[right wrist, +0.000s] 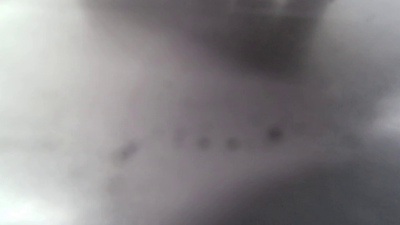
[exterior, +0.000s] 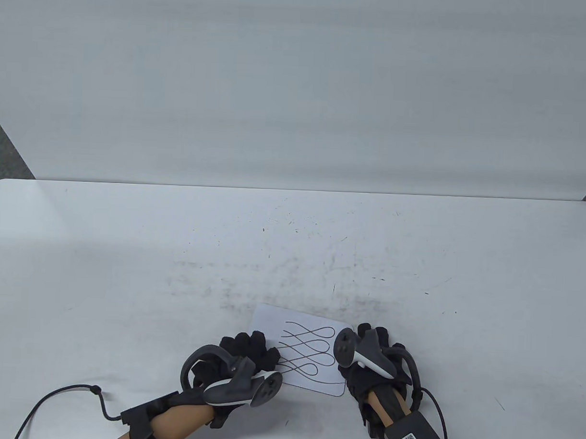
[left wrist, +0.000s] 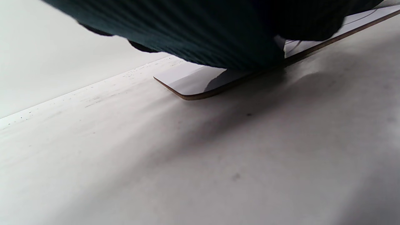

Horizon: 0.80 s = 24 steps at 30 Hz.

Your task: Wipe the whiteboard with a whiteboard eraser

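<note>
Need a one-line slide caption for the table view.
Two gloved hands, left hand and right hand, flank a small white whiteboard with looped marker lines on a scuffed white table; no eraser visible.

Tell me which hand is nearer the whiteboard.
Neither clearly. The left hand lies on the left edge of the whiteboard; the right hand is at its right edge, contact unclear.

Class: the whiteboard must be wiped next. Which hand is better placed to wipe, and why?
Right, probably. The left hand rests on the whiteboard's left edge, steadying it, so the right hand beside the scribbles is freer. No eraser is visible, though.
</note>
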{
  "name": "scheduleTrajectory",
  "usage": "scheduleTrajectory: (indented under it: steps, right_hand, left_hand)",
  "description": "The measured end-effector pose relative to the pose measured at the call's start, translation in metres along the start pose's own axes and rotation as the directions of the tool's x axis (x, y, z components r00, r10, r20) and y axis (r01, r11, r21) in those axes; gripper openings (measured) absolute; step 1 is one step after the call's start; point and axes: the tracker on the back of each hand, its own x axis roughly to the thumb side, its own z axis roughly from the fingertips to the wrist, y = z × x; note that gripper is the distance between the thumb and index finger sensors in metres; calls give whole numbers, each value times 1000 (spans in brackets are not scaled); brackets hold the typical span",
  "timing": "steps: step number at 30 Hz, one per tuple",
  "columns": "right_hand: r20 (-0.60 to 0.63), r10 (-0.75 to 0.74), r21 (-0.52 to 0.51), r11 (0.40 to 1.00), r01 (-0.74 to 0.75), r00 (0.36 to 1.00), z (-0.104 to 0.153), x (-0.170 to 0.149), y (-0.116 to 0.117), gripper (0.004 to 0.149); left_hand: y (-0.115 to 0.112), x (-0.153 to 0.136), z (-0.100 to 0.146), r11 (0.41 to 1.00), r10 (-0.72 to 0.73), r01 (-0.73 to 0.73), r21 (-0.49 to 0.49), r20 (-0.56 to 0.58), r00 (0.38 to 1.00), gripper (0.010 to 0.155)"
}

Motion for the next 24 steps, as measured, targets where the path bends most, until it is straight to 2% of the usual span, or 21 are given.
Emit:
scheduleTrajectory:
  steps: [4,8,14,16,20,24]
  right_hand:
    - [-2,2,2,1000,-2,1000,0,0,0,66]
    - [-2,2,7,1000,-2,1000,0,0,0,67]
    - [-4,0,10,1000,0,1000,-1,1,0,67]
    - [-5,-2,12,1000,2,1000,-1,0,0,67]
    - [-2,-14,8,1000,14,1000,-1,0,1,67]
    - [10,-92,28,995,92,996,-3,-4,3,68]
  left_hand:
    - [1,-4,-14,997,65,-66,-32,-22,998,61]
    - [2,-12,-48,992,109,-113,-63,-65,992,60]
    - [4,-22,-106,992,89,-100,-73,-142,986,59]
    - [4,-23,-117,991,95,-108,-75,-165,982,59]
    - [6,-21,-113,995,62,-73,-64,-155,986,60]
    - [5,-18,-86,992,86,-95,-82,-108,990,64]
